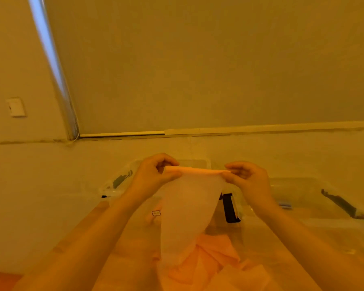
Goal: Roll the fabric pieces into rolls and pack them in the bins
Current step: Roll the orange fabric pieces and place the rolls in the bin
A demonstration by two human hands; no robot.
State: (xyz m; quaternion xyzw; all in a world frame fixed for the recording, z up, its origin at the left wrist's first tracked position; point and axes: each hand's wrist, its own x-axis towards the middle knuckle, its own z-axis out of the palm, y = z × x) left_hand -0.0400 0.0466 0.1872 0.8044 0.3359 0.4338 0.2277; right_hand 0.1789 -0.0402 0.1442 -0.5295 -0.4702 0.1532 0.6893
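A pale, thin fabric piece [187,208] hangs in the air in front of me, its top edge wound into a narrow roll [195,170]. My left hand [156,175] pinches the roll's left end and my right hand [246,179] pinches its right end. The loose part of the fabric drops toward a heap of orange fabric pieces [210,261] on the table below. Behind my hands stand two clear plastic bins: one in the middle [118,185] and one at the right [315,198], both with black latches.
A light wall rises behind the bins, with a window blind above it and a white wall socket [16,107] at the left. The wooden table [135,244] carries the fabric heap. An orange surface [0,280] shows at the bottom left corner.
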